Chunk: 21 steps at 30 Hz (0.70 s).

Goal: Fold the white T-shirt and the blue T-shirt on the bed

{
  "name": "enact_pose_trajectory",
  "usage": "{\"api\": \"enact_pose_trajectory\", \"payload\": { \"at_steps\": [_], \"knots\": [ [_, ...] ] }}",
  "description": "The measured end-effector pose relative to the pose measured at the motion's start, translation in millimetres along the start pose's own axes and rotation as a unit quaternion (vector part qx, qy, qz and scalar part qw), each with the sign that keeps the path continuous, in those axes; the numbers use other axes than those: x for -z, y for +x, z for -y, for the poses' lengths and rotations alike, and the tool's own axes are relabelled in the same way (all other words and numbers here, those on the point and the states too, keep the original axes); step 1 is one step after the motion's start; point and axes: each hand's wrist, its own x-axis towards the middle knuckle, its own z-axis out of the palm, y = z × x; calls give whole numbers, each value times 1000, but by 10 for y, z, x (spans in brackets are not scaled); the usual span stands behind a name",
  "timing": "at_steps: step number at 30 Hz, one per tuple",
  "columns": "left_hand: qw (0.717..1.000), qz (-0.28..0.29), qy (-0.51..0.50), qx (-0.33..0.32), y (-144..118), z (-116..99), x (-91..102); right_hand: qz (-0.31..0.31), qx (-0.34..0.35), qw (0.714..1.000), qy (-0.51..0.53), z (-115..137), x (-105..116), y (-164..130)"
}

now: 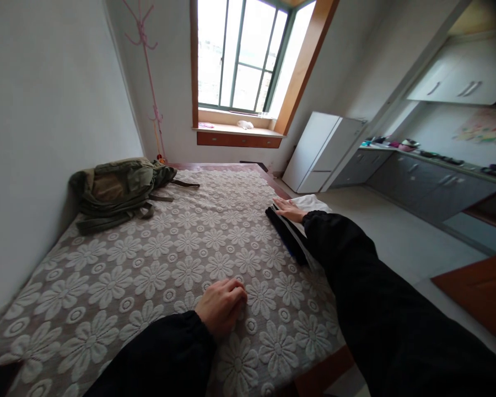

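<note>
We see a bed point(157, 264) w/ floral cover — green backpack point(119, 190) upper left, folded clothes point(297, 220) at right edge.

A white folded cloth point(314, 203) lies flat over what looks like dark folded garments point(287, 234) at the bed's edge.

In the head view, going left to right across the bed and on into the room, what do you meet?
Green backpack → left hand resting on the flowered bedspread → dark folded cloth → right hand flat on the white folded cloth → white fridge → grey kitchen cabinets.
</note>
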Motion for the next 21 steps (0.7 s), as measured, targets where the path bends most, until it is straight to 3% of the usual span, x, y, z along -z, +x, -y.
{"api": "enact_pose_trajectory", "payload": {
  "at_steps": [11, 21],
  "knots": [
    [1000, -7, 4, -5, 4, -17, 16, 4, 4, 1000, 29, -10, 20, 4],
    [1000, 6, 18, -3, 3, 8, 3, -74, 4, 986, 151, 0, 70, -44]
  ]
}}
